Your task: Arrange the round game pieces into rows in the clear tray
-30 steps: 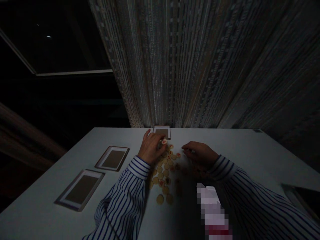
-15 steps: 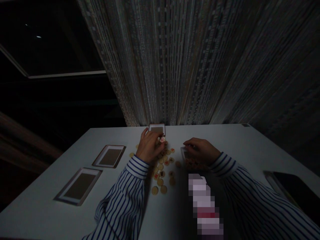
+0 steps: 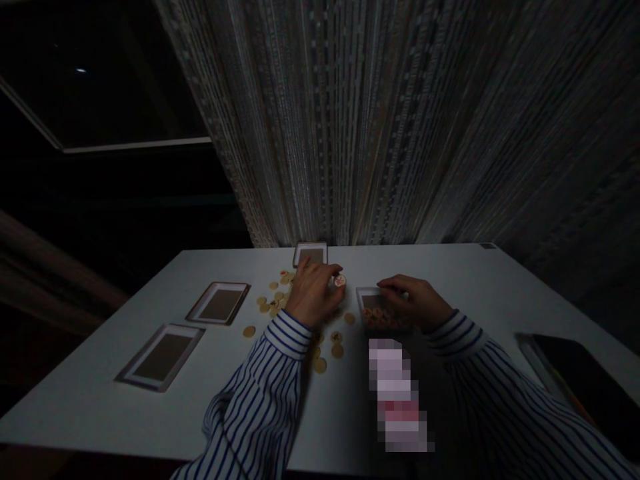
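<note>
My left hand pinches a round xiangqi piece with a red character between thumb and fingers, above the white table. Under and around that hand lie scattered pale wooden xiangqi pieces, some face down, some showing dark or red characters. My right hand is closed over the right part of a shallow tray. Inside this tray, red-marked pieces lie close together along the near side, partly hidden by the hand. What its fingers hold, if anything, cannot be seen.
Two shallow trays, a farther one and a nearer one, lie on the left. Another tray sits at the table's back edge. A dark flat object lies at right; a blurred-out item is in front. A string curtain hangs behind.
My left hand has moved right, toward the tray, with the piece in its fingers. My right hand has shifted slightly right, uncovering more of the red-marked pieces. The view has shifted slightly.
</note>
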A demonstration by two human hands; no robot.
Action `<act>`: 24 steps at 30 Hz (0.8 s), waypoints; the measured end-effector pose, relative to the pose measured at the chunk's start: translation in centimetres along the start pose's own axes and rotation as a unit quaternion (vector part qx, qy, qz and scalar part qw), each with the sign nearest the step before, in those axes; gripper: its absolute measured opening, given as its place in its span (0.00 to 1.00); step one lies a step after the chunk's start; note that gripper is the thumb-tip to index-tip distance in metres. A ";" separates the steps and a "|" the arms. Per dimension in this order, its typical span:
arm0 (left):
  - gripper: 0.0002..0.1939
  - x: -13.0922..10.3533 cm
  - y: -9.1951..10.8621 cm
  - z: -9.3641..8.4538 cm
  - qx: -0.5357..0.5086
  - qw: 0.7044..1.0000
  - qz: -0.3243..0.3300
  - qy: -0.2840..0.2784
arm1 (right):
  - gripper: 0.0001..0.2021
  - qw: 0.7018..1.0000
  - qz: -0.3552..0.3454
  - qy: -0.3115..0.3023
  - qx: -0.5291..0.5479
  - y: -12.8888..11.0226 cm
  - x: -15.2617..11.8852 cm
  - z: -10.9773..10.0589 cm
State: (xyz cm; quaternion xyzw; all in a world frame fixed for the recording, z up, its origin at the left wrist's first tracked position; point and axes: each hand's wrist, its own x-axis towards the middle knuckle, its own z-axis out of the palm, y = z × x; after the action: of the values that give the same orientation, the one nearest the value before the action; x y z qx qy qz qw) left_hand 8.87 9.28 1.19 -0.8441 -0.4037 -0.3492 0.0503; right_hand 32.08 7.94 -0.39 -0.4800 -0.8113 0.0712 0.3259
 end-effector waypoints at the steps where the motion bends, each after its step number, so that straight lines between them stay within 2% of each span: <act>1: 0.12 0.0 0.3 0.1 -0.002 1.000 -0.001 -0.002 | 0.11 1.000 0.004 0.004 0.005 0.2 -0.2 -0.1; 7: 0.14 -0.2 1.5 1.0 -0.019 1.000 -0.008 -0.019 | 0.11 0.999 0.030 0.029 0.030 1.3 -1.6 -0.2; 24: 0.15 -1.1 3.4 4.7 -0.042 0.997 -0.033 -0.050 | 0.11 0.988 0.076 0.124 0.056 3.3 -3.7 1.6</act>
State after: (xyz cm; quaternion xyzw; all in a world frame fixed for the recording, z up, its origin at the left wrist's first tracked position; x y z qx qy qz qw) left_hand 13.39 8.04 -2.40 -0.8481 -0.4185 -0.3245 -0.0168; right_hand 34.76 6.98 -4.79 -0.5261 -0.7208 0.0809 0.4440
